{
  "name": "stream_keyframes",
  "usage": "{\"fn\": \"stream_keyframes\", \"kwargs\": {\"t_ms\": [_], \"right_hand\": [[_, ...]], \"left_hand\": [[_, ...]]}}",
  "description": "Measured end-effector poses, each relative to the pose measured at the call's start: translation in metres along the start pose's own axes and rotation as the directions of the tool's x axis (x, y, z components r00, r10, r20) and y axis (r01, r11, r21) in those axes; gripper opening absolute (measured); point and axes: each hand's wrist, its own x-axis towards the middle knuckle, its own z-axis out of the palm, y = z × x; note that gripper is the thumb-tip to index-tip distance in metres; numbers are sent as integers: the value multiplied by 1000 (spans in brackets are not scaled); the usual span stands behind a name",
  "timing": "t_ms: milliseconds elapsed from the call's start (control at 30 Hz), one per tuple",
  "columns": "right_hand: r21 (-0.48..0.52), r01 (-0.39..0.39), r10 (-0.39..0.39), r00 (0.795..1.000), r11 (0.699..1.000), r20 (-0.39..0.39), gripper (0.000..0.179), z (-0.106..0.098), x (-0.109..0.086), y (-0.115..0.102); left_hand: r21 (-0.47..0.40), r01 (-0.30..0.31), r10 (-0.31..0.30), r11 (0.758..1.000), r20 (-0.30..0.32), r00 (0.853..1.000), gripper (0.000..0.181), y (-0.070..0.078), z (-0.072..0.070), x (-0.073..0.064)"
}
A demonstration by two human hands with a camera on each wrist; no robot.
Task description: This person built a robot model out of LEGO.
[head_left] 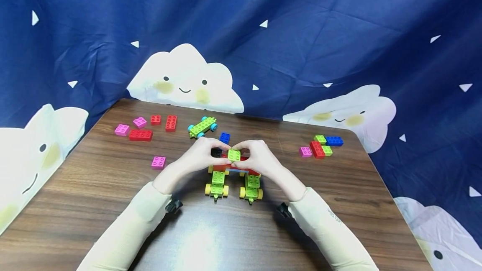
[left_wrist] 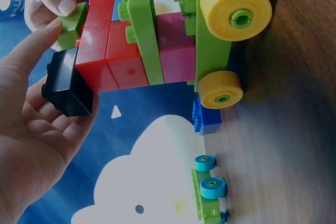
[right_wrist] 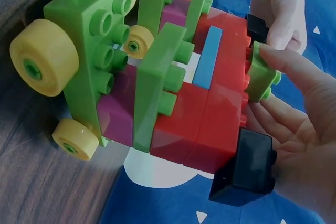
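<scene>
A light green brick (head_left: pixel 234 155) sits on top of a brick model whose body is made of red bricks (left_wrist: pixel 100 45). My left hand (head_left: pixel 197 154) grips the green brick from its left side, thumb on the near face. From the other side my right hand (head_left: pixel 260 158) grips it too, its thumb (right_wrist: pixel 283 61) laid against the brick. Black bricks (left_wrist: pixel 68 82) stand at both ends of the red top, close to the fingers. Underneath, green wheeled bases (head_left: pixel 217 185) with yellow wheels (right_wrist: pixel 44 56) stand on the table.
On the wooden table (head_left: pixel 320 212), pink bricks (head_left: pixel 158 162) and red bricks (head_left: pixel 141 135) lie to the left. A green base with blue wheels (head_left: pixel 203 127) and a blue brick (head_left: pixel 224 138) are behind the model. At right, a blue brick (head_left: pixel 334 141) lies among several others.
</scene>
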Motion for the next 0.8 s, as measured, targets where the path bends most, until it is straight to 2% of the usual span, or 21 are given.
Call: {"fn": "stream_keyframes", "kwargs": {"t_ms": [167, 400, 800], "right_hand": [[-24, -4, 4, 1000, 1000, 6, 38, -4, -3, 3], [-48, 10, -9, 1000, 999, 3, 34, -6, -5, 6], [-30, 26, -26, 1000, 999, 7, 31, -5, -4, 9]], "left_hand": [[-9, -5, 5, 1000, 2, 1000, 36, 0, 1, 0], [-6, -3, 3, 1000, 0, 1000, 35, 0, 1, 0], [-29, 42, -42, 999, 28, 999, 35, -1, 1, 2]]}}
